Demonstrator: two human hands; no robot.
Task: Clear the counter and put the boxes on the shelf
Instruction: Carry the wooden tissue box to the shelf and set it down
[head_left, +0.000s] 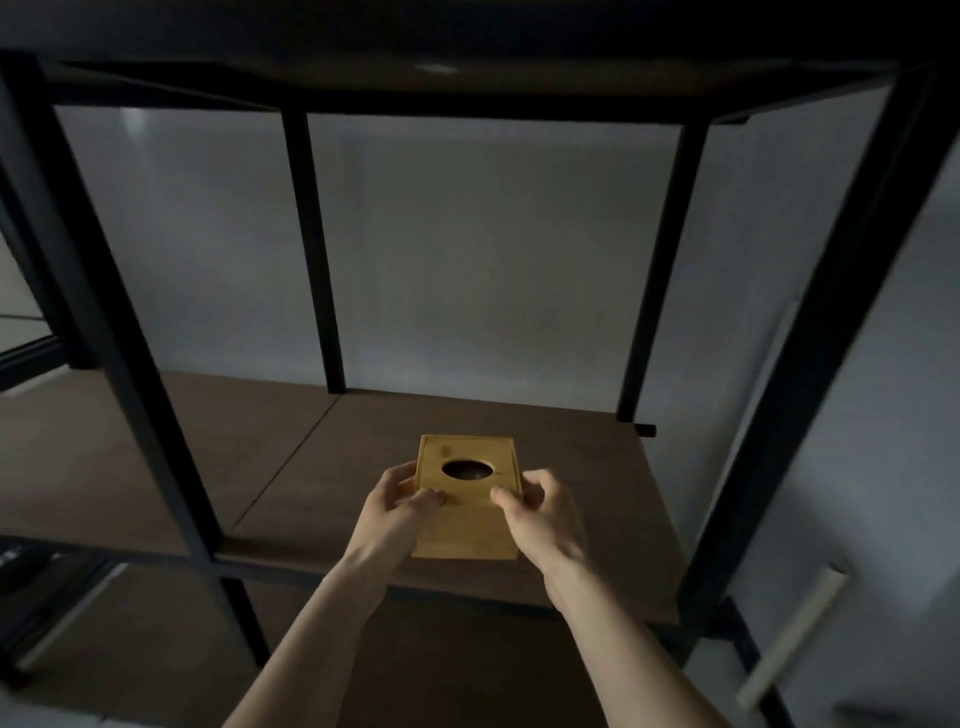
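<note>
A yellow wooden box (467, 525) with an oval hole in its top stands on the brown shelf board (587, 467), close to the board's front edge. My left hand (397, 506) grips the box's left side, thumb on top and fingers curled round the edge. On the box's right side my right hand (540, 512) holds it the same way, thumb on the lid. Both forearms reach in from below.
The shelf has a black metal frame with posts at the front left (119, 364), front right (810, 364) and at the back (317, 260). A darker board (467, 73) lies overhead. A grey wall stands behind. A lower shelf board (156, 649) shows beneath.
</note>
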